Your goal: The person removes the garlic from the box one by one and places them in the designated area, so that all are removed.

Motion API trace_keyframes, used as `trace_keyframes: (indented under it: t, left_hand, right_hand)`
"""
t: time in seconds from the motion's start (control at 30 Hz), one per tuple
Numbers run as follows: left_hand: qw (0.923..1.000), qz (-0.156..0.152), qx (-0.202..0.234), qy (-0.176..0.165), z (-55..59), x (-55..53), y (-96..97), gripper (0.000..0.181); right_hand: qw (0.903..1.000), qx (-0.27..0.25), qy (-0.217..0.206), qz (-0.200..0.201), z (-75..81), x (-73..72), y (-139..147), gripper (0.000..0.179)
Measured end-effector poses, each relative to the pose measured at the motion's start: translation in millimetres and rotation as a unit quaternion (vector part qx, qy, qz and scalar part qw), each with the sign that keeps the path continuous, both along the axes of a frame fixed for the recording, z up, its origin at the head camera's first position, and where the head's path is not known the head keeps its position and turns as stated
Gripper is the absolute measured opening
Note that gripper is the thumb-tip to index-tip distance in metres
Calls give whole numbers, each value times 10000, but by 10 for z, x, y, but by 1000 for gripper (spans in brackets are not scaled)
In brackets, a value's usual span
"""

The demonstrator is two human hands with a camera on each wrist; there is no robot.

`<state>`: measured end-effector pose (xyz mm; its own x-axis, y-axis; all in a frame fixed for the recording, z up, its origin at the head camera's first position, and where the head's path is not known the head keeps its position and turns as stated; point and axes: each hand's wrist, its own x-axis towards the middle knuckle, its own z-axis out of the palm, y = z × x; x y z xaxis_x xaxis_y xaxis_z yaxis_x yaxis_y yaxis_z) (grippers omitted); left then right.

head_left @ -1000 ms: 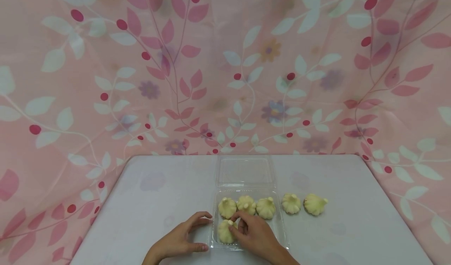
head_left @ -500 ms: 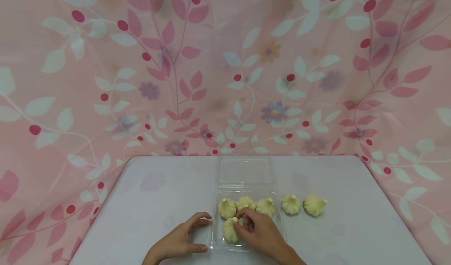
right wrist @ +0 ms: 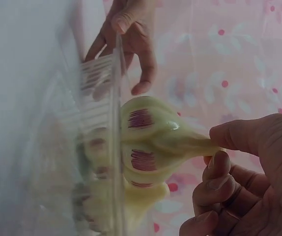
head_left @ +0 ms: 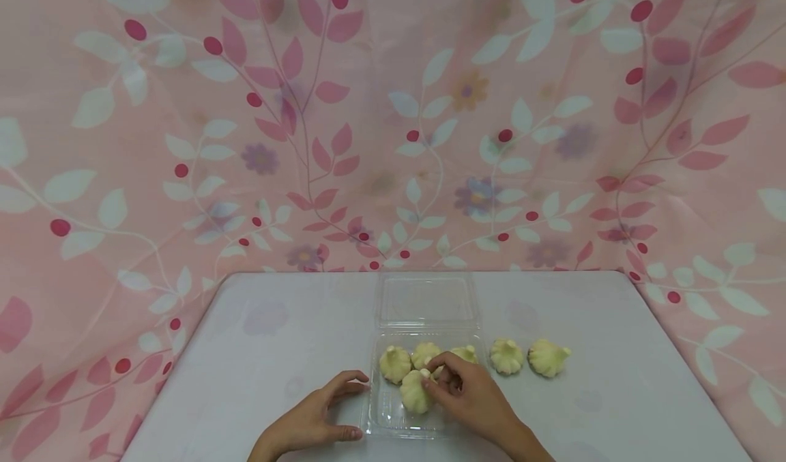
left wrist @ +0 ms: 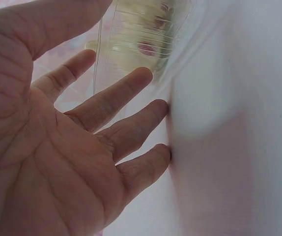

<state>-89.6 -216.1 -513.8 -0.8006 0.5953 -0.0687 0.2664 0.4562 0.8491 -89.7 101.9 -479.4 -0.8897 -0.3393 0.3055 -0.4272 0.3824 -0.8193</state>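
garlic bulb (right wrist: pixel 155 132): smooth, glossy | container (head_left: pixel 390 420): clear, shiny plastic, ribbed wall | tabletop (head_left: pixel 295 332): smooth | backdrop (head_left: pixel 374 107): smooth, cloth-like

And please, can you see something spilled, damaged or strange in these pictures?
Nothing looks spilled or damaged. One odd detail: the garlic bulb that the right hand pinches by its stem has purple patches of scratchy strokes, as if drawn on, so it may be a model rather than real garlic.
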Motion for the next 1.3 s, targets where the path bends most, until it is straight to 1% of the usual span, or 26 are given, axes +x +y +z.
trace_keyframes:
  t: [0.33,0.5,0.73,1.07,1.3]
  left_hand:
    - [9999,46,1,-125,22,14,23,76]
    - [10000,35,-26,-87,15,7,18,75]
    - [9999,20,-118,-13,-24,-5,6,77]
    - [9999,29,-149,-35,-33,-3,-4,78]
    - [9998,40,-183,-69,-39,-2,-7,78]
  right_hand:
    - [9994,-279,-67,-198,113,-43,192,15]
    - [9986,-390,-123,-338,159,-55,281,15]
    - [9972,-455,-139,-572,237,-93,435,14]
    - [9944,-522,39,-914,333,-138,718,16]
    - [9909,-316,254,-1286,366,-179,889,17]
